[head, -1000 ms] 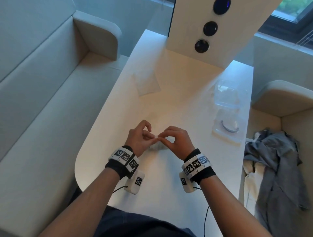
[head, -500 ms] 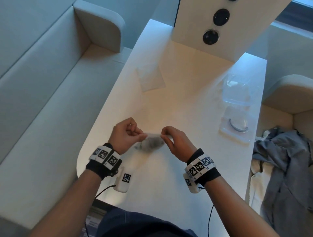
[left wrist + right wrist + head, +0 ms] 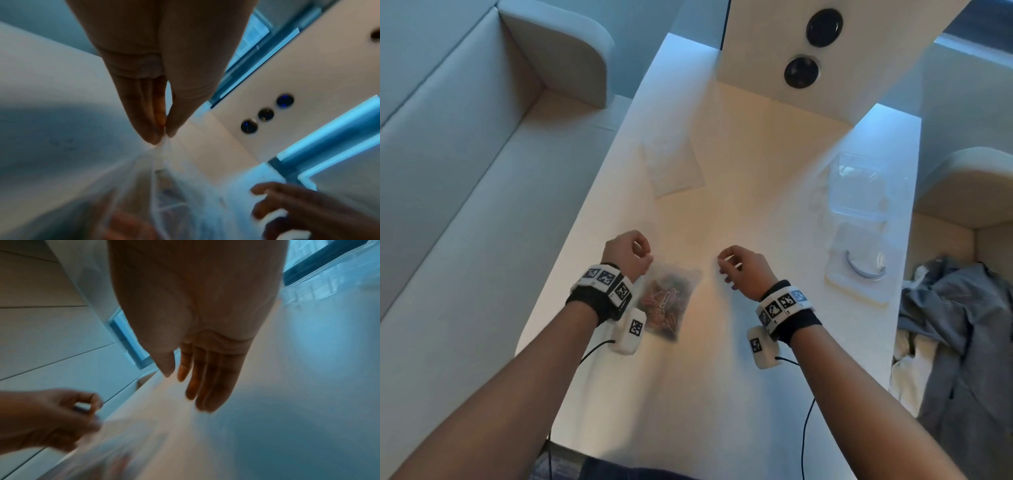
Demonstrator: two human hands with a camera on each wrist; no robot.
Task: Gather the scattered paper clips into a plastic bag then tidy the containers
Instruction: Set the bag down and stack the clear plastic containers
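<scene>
Bag let go by one hand

The bag (image 3: pixel 669 301) of clips is now pinched only by the left hand (image 3: pixel 627 254); the right hand (image 3: pixel 743 270) has been opened, fingers loose.

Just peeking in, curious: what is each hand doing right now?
Left hand: pinches the top corner of the plastic bag of paper clips.
Right hand: open, fingers loose, holding nothing.

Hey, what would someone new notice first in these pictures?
Probably the clear plastic bag of paper clips, dangling over the white table from the left hand pinching its corner. The right hand hovers beside it, empty. Clear containers sit at the right edge.
</scene>
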